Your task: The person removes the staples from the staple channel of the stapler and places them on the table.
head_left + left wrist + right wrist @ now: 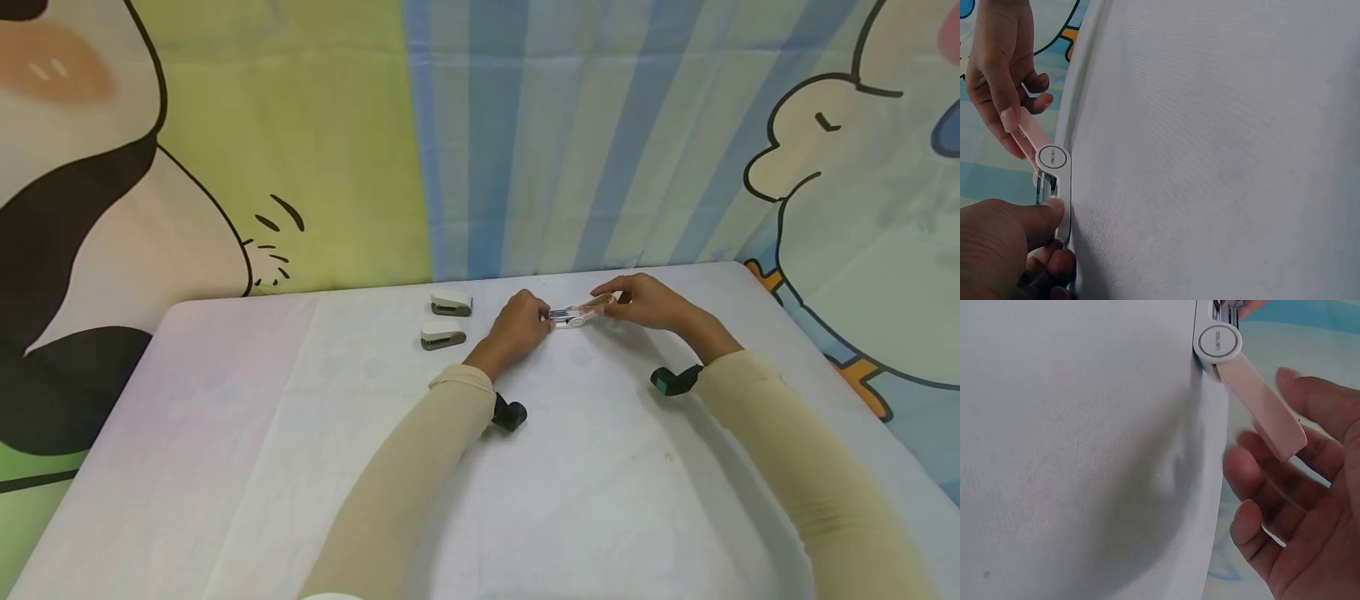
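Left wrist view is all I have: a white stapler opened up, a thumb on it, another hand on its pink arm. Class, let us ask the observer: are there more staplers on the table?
Observer: Yes, two closed staplers lie left of the left hand.
Operator: How does the right hand take the pink arm?
Observer: The right hand is loose; the pink arm rests across its fingers.
Operator: Where is the work on the table?
Observer: Near the far edge of the white table, with the opened stapler between both hands.

A white-covered table (300,467) carries two closed staplers (452,303) (442,336) side by side.
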Available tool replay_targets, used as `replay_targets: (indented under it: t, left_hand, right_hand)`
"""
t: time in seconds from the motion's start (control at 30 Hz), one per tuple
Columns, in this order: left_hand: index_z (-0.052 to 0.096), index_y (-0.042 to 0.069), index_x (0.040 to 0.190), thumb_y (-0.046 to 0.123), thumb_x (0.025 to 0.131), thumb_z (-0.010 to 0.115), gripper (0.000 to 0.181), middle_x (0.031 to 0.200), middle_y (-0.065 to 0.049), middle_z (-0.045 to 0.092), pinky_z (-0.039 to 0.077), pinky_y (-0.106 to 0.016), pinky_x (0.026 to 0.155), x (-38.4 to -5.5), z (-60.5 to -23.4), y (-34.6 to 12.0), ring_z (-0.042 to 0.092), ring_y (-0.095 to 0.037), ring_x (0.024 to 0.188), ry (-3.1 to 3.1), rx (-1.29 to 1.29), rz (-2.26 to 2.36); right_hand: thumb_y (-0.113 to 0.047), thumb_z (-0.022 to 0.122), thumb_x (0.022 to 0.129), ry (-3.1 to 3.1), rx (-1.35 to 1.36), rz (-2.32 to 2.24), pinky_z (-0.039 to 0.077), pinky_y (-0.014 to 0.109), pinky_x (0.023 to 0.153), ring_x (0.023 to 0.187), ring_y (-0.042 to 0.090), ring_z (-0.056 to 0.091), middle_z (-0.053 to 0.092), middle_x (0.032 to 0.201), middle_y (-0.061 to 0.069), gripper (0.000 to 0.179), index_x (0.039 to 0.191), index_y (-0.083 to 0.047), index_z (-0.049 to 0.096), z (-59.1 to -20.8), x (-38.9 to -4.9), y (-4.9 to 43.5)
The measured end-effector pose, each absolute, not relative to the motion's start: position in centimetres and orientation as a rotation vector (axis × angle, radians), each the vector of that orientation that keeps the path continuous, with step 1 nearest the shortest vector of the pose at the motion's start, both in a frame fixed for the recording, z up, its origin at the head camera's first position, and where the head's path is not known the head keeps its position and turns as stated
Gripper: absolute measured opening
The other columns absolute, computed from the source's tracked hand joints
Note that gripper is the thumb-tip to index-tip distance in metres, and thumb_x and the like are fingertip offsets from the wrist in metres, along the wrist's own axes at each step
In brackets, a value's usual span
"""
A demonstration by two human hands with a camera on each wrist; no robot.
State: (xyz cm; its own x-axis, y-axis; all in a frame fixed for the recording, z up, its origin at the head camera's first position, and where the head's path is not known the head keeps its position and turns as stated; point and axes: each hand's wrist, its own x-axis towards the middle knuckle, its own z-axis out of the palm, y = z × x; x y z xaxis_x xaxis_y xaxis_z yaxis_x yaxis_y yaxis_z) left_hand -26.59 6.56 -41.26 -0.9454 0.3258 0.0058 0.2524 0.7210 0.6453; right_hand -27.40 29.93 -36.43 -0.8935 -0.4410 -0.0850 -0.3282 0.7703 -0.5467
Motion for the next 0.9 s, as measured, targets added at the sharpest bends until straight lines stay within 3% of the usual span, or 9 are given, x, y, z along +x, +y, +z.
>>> replay_targets:
  t: [0.1, 0.17, 0.33, 0.57, 0.9]
  left_hand:
    - [0.065, 0.0, 0.123, 0.02, 0.091, 0.07, 0.038, 0.112, -0.007, 0.054, 0.045, -0.031, 0.088, -26.7, -41.4, 6.3, 0.051, -0.016, 0.099, 2.809, 0.45, 1.047]
    - [0.064, -0.001, 0.125, 0.022, 0.091, 0.07, 0.041, 0.115, -0.009, 0.053, 0.044, -0.031, 0.091, -26.8, -41.4, 6.0, 0.051, -0.017, 0.104, 2.808, 0.45, 1.08]
    - [0.065, 0.0, 0.123, 0.023, 0.092, 0.069, 0.039, 0.119, -0.01, 0.055, 0.043, -0.033, 0.096, -26.9, -40.8, 4.7, 0.052, -0.021, 0.112, 2.813, 0.497, 1.154]
    - [0.066, 0.0, 0.122, 0.019, 0.095, 0.064, 0.032, 0.122, -0.013, 0.057, 0.04, -0.037, 0.1, -26.8, -38.8, 1.8, 0.051, -0.026, 0.119, 2.839, 0.62, 1.119]
    - [0.068, -0.002, 0.117, 0.017, 0.094, 0.066, 0.03, 0.112, -0.014, 0.059, 0.049, -0.038, 0.082, -25.9, -37.6, -3.8, 0.058, -0.026, 0.093, 2.927, 0.655, 1.148]
  right_hand:
    - [-0.02, 0.062, 0.096, 2.822, -0.657, -0.764, 0.05, 0.041, 0.072, 0.096, 0.032, 0.06, 0.056, 0.128, 0.02, 0.041, 0.131, 0.0, 0.058, -36.4, -27.3, 29.8]
    - [-0.023, 0.062, 0.097, 2.869, -0.66, -0.786, 0.049, 0.045, 0.077, 0.099, 0.031, 0.058, 0.052, 0.133, 0.019, 0.043, 0.133, -0.001, 0.057, -36.1, -27.3, 29.6]
    - [-0.021, 0.064, 0.096, 2.963, -0.682, -0.89, 0.047, 0.046, 0.078, 0.098, 0.028, 0.058, 0.059, 0.122, 0.014, 0.04, 0.131, -0.004, 0.06, -35.3, -27.0, 28.1]
    - [-0.015, 0.068, 0.093, 2.944, -0.78, -0.995, 0.048, 0.039, 0.07, 0.087, 0.021, 0.062, 0.066, 0.109, 0.01, 0.036, 0.127, -0.005, 0.064, -34.7, -25.9, 24.8]
    - [-0.021, 0.067, 0.094, 2.786, -0.946, -1.072, 0.051, 0.036, 0.067, 0.083, 0.018, 0.061, 0.067, 0.107, 0.004, 0.03, 0.122, -0.009, 0.068, -35.4, -25.8, 19.0]
